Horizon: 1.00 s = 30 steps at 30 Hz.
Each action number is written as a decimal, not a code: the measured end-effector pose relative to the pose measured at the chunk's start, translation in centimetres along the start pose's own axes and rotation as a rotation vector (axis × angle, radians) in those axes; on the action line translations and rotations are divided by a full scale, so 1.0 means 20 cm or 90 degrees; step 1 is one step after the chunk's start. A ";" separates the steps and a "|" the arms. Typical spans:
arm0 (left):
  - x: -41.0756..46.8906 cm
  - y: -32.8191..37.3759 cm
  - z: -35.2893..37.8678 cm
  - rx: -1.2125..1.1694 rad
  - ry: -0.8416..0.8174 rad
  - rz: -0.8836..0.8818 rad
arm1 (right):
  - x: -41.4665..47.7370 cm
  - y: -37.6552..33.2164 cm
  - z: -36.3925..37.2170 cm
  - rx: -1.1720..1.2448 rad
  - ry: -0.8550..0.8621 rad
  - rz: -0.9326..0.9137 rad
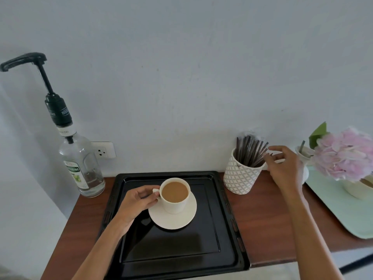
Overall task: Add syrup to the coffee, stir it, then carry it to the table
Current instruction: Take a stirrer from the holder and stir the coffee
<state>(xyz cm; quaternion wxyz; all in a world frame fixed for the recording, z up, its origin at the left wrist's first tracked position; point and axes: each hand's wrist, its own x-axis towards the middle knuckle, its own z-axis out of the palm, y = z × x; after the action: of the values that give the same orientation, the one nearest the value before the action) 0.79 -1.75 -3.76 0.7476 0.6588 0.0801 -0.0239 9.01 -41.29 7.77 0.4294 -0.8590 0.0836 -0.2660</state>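
Note:
A white cup of milky coffee (175, 196) stands on a white saucer (173, 219) in a black tray (228, 215). My left hand (137, 201) pinches the cup's handle. At the far left stands a clear syrup bottle (80, 164) with a tall black pump (45, 77), its spout pointing left. A patterned white holder (241, 176) filled with dark stir sticks (251, 152) sits right of the tray. My right hand (282, 168) is beside the sticks, fingers spread, fingertips at their upper ends; nothing is held in it.
The wooden counter (262, 219) backs onto a pale wall with a socket (103, 151). On the right, a mint-green tray (343, 209) carries a pot of pink flowers (345, 156) and a small white cup with a spoon (303, 153).

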 end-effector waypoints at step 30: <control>0.02 0.00 0.00 -0.015 0.001 -0.004 | 0.11 -0.30 -0.06 -0.071 -0.026 -0.089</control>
<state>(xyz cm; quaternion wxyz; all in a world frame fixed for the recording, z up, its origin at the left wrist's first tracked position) 1.17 -1.75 -3.90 0.7550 0.6500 0.0829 -0.0251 9.66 -39.33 13.85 0.3627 -0.8906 0.0294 -0.2726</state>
